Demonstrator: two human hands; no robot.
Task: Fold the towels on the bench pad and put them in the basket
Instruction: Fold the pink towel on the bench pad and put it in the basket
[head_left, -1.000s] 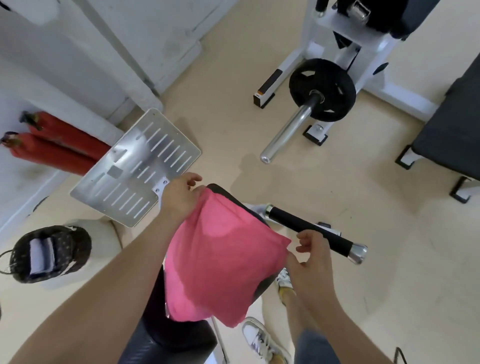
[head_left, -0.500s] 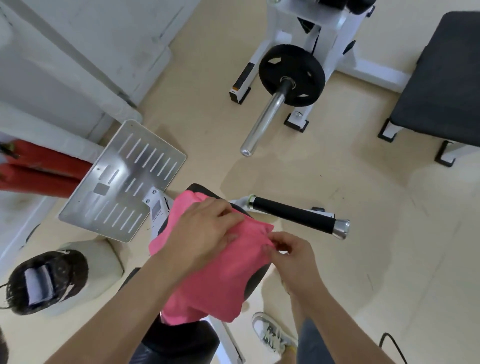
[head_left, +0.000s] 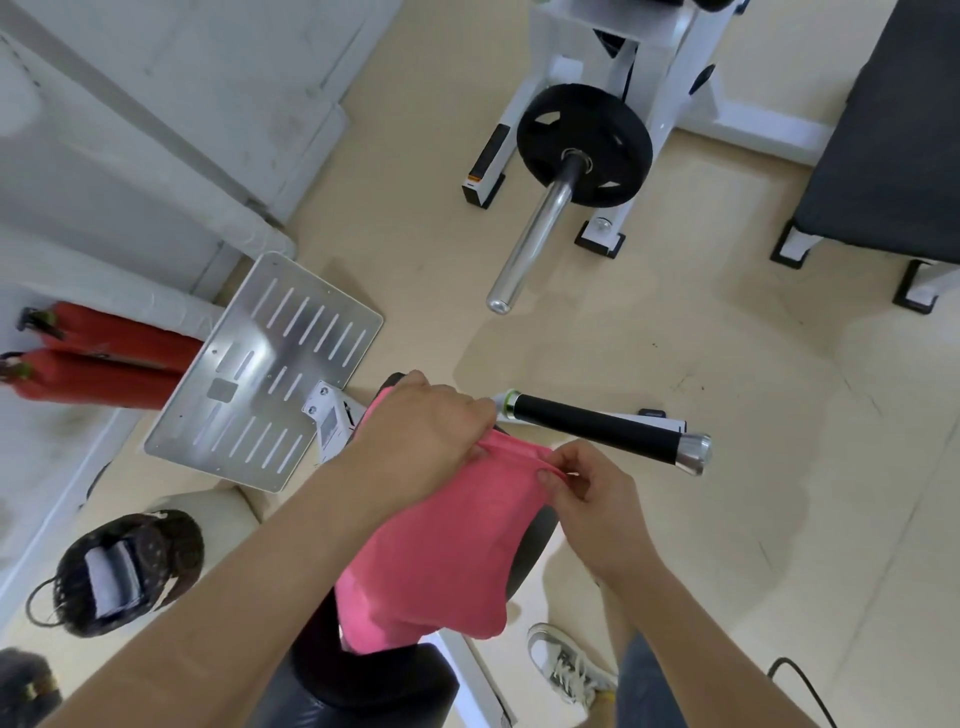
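A pink towel (head_left: 447, 545) lies draped over the black bench pad (head_left: 532, 545), its lower part hanging toward me. My left hand (head_left: 421, 436) reaches across the towel's far end and grips the far edge, fingers curled into the cloth. My right hand (head_left: 584, 486) pinches the same edge at its right corner, just beside the left hand. A dark basket (head_left: 124, 571) with a grey folded towel inside stands on the floor at the lower left.
A black machine handle (head_left: 602, 428) juts out just beyond my hands. A slotted metal footplate (head_left: 270, 369) stands left of the pad. A weight plate on a chrome bar (head_left: 582, 145), another bench (head_left: 893, 130) and red cylinders (head_left: 98, 358) surround the spot. My shoe (head_left: 566, 670) is below.
My left hand has carried the towel's far left corner across to the right, meeting my right hand. The towel now lies narrower on the pad.
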